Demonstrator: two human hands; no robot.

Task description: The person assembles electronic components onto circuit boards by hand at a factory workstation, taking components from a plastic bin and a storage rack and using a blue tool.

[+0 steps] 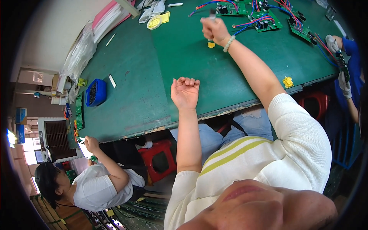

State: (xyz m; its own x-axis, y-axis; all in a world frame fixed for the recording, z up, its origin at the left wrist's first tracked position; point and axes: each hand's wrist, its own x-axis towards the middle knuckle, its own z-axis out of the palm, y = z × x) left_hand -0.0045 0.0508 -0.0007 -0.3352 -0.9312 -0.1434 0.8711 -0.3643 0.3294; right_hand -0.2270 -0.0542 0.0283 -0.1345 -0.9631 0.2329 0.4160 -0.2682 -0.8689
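Observation:
My left hand (pixel 185 93) is palm up over the near part of the green table (pixel 153 96), its fingers loosely bent and nothing in it. Farther off, my right hand (pixel 216 30), with a pale bead bracelet (pixel 229 43) at the wrist, is closed around a slim tool (pixel 212 14). The tool's dark end sticks out above the fist; its kind I cannot make out. Just below that fist lies a small yellow lump (pixel 211 45). Right of the hand are green circuit boards (pixel 265 22) with red and blue wires.
A blue bin (pixel 96 93) of small dark parts stands at left, beside a white strip (pixel 112 81). A crumpled yellow piece (pixel 287 81) lies near the front edge. One co-worker (pixel 96 184) sits at left; another's gloved hands (pixel 344 84) hold a board at right. Red stools (pixel 158 161) stand below the table.

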